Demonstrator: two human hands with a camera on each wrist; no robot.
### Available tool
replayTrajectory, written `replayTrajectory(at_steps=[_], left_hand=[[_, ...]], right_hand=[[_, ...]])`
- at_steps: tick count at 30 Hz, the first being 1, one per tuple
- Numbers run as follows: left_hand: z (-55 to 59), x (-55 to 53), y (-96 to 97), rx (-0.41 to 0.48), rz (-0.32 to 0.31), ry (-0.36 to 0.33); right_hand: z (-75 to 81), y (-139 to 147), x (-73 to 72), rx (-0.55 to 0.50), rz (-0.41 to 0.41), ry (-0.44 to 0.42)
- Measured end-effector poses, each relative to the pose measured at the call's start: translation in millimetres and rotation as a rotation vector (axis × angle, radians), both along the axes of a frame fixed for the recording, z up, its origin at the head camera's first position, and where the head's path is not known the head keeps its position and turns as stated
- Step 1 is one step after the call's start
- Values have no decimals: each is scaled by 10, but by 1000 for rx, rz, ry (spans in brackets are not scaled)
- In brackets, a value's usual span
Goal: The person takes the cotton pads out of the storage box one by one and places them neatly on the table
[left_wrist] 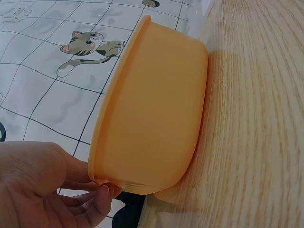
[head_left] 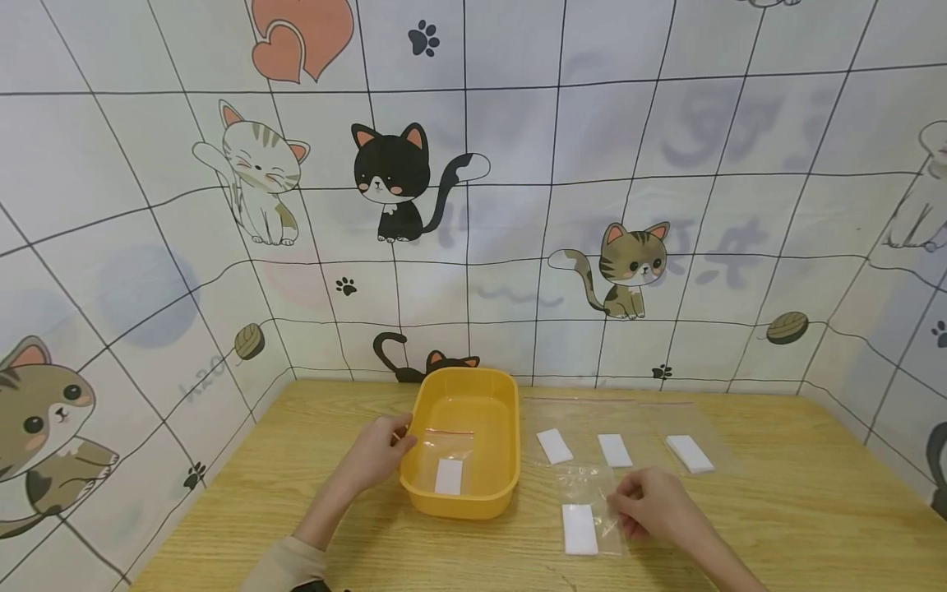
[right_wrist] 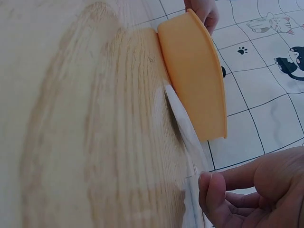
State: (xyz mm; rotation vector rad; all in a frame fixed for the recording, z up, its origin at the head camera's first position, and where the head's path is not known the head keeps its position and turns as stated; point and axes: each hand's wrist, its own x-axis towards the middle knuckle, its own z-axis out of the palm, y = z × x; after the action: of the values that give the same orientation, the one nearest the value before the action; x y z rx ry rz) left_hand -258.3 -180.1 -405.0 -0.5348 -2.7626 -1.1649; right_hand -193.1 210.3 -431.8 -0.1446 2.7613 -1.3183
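My left hand grips the left rim of a yellow plastic basin, thumb and fingertips at its edge in the left wrist view. Inside the basin lies a clear zip bag holding a white rectangular piece. To the right of the basin, my right hand pinches the right edge of another clear zip bag, which has a white piece in it. In the right wrist view this bag stands tilted close over the table, its far end overlapping the basin.
Behind the right hand, three more clear bags with white pieces lie in a row on the wooden table. A white cloth with grid lines and cartoon cats hangs at the back and sides.
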Motion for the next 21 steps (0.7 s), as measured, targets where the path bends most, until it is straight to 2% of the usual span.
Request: replayTrajectory(at_steps=[11, 21], left_hand=[[2, -8, -2, -4, 10, 15], [-1, 1, 7, 3, 20, -1]], right_hand=[[-59, 11, -37, 5, -23, -17], [-81, 17, -40, -12, -13, -16]])
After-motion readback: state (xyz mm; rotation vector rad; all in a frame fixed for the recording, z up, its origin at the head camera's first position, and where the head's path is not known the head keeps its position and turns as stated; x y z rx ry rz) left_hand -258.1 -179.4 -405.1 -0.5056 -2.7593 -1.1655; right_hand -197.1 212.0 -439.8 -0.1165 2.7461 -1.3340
